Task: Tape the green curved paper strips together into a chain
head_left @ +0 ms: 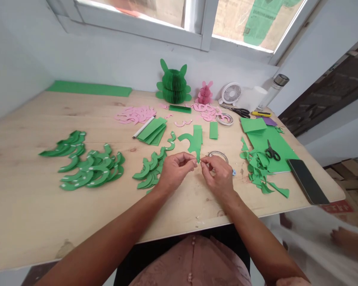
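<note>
My left hand (175, 170) and my right hand (218, 176) meet over the wooden table (32, 206), fingertips pinched together. Between them they hold a curved green paper cut-out (193, 143) by its lower end. The right fingers also pinch something tiny that I cannot make out. A roll of clear tape (218, 154) lies just behind the right hand. A pile of curved green pieces (151, 169) lies beside the left hand.
More green curved pieces (91, 169) lie at the left, pink pieces (135, 114) and folded green sheets (152, 130) further back. Green scraps, scissors (272, 152) and a phone (308, 181) are at the right. Green (173, 83) and pink (205, 93) paper rabbits, a small fan (230, 93) and a bottle (273, 91) stand by the wall.
</note>
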A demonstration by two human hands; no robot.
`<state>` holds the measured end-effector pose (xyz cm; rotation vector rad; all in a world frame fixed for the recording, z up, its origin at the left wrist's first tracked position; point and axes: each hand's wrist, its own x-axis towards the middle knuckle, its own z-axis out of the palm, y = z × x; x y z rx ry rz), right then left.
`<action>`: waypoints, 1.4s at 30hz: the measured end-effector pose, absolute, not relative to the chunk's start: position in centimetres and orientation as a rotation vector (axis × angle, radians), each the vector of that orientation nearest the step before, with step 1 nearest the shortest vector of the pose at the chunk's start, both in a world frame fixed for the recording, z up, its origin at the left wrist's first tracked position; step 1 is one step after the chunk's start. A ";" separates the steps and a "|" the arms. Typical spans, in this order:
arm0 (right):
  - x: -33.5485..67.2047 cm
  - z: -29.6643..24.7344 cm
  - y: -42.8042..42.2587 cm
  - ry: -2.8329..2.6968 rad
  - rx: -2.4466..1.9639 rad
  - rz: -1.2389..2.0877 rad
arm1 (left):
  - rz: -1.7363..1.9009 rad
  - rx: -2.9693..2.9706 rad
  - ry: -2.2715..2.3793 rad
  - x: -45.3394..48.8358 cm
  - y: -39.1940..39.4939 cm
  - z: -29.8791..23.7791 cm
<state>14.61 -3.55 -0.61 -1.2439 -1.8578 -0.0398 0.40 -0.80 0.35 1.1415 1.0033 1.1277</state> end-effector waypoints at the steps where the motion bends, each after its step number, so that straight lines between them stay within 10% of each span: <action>1: 14.6 -0.6 -3.6 -1.859 -1.248 -0.041 | 1.129 1.143 1.004 0.4 -0.8 0.3; 42: 14.4 -0.5 -3.7 -1.802 -1.348 0.142 | 1.138 1.104 0.980 0.5 -0.9 0.5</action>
